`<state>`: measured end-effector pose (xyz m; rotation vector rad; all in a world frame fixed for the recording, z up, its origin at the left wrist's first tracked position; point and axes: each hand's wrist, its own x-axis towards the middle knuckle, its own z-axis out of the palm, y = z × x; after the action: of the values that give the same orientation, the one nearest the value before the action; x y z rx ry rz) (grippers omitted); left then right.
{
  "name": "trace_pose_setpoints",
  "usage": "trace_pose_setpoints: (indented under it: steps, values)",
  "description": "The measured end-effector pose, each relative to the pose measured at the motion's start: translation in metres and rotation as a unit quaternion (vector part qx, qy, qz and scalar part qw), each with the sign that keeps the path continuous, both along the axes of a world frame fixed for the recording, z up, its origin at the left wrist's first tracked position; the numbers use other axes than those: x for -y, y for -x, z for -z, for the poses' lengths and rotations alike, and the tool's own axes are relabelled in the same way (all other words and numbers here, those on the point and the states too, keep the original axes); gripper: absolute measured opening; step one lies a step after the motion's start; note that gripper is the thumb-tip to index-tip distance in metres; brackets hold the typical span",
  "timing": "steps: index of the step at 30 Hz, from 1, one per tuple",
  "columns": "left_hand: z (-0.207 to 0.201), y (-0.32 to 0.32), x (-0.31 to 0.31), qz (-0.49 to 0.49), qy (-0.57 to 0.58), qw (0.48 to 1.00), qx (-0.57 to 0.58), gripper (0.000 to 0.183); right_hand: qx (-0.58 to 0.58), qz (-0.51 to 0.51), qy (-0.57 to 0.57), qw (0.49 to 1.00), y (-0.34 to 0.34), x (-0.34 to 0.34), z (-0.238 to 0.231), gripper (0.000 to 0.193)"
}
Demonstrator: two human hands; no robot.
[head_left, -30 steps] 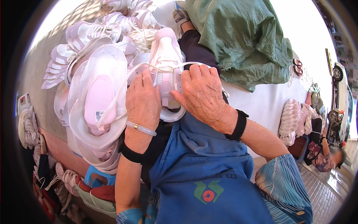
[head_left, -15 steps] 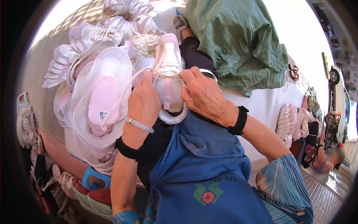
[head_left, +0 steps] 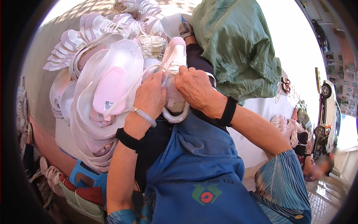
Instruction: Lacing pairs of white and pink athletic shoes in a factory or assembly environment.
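On the head view, I watch the left hand [head_left: 151, 93] and right hand [head_left: 197, 89] close their fingers at the throat of a pink-and-white sneaker [head_left: 173, 56], toe pointing away from the blue apron [head_left: 197, 160]; whether they pinch shoelace or eyelet edge, I cannot tell. Lacing looks partway: the white shoelace [head_left: 152, 66] reaches the sneaker's throat, yet a long slack run trails to its left, untied. Nested sneakers [head_left: 110, 91] sit left of it.

Floor: grey concrete [head_left: 39, 97], left, with reddish strip [head_left: 46, 138]; paving blocks [head_left: 319, 201], lower right. Furniture: one blue plastic stool [head_left: 100, 180]. Beyond: white vehicle [head_left: 331, 108], parked; apparently a building front [head_left: 345, 74], indistinct. Light: strong daylight, dappled shade upper left.
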<state>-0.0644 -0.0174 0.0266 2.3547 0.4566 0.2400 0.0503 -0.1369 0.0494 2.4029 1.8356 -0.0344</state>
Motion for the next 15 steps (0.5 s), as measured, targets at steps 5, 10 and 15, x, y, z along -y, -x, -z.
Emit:
trace_pose_setpoints:
  steps: [5,10,15]
  values:
    - [0.005,0.006,-0.006,0.003,0.01,1.0,-0.007,0.035,-0.166,-0.083,-0.104,0.977,0.03,0.011,-0.022,0.014]
    - [0.004,0.002,-0.003,-0.027,0.032,0.998,0.045,0.032,-0.38,0.05,-0.149,0.912,0.051,0.032,-0.028,0.011]
    - [0.004,0.0,-0.005,-0.02,0.026,0.999,0.007,0.028,-0.437,0.147,-0.2,0.865,0.018,0.019,-0.015,0.01]
